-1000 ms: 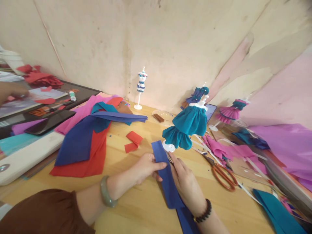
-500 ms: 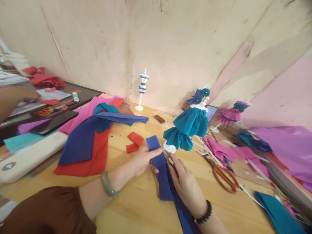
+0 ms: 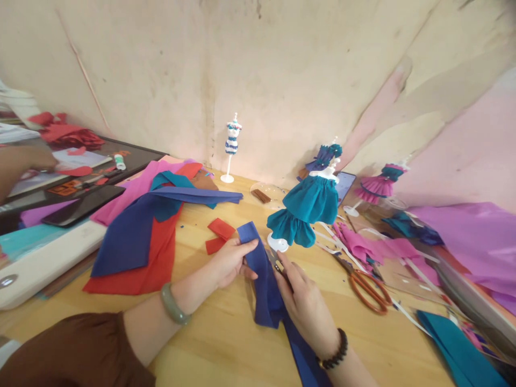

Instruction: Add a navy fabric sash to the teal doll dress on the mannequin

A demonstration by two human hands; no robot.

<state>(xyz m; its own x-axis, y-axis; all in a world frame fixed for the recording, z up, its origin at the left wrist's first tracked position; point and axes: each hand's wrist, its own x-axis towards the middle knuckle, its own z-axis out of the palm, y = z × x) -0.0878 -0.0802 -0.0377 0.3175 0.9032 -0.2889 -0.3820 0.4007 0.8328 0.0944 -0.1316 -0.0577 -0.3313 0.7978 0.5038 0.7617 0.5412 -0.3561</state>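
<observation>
Between thumb and fingers, my left hand pinches a folded strip of blue fabric just above the table. My right hand is closed round a pair of small scissors; most of their handle is hidden in the palm. The blades point away from me, close along the strip's right edge. I cannot tell whether they touch it. A longer blue length runs under my right wrist toward the front edge. Just beyond the scissors stands a mini dress form in a teal ruffled dress.
Red scraps lie left of the strip. Farther left is a pile of blue and red fabric. Orange-handled scissors rest at right among pink scraps. More dress forms stand by the wall. Another person's hand is at far left.
The blue strip has shifted slightly left with my left hand, and its lower part now bends and twists. My right hand keeps its hold on the small scissors. The view has turned slightly.
</observation>
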